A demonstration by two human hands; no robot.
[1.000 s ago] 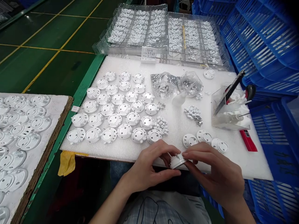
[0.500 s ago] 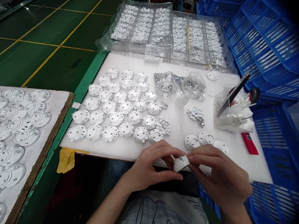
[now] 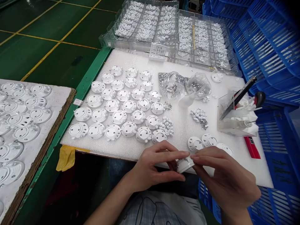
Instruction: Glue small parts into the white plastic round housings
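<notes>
Between my two hands, just over the table's front edge, is a round white plastic part (image 3: 185, 165), tilted on its side. My left hand (image 3: 160, 164) grips it from the left with thumb and fingers. From the right, my right hand (image 3: 219, 170) pinches its upper rim with closed fingertips, which hide part of it. Several similar round white parts with dark holes (image 3: 128, 128) stand in rows on the white foam sheet (image 3: 93, 146). A few more round parts (image 3: 195, 143) lie just beyond my right hand.
Small white pieces (image 3: 198, 114) and metal bits (image 3: 204, 124) lie in heaps, near plastic bags (image 3: 172, 86) and a bottle (image 3: 187, 99). A clear tool box (image 3: 234, 129) and red object (image 3: 252, 147) stand right. Trays (image 3: 140, 40) sit behind; blue crates (image 3: 264, 47) line the right.
The view has shifted slightly. Both hands stay on the white part, which is turned a little, its smooth rim now facing more toward me.
</notes>
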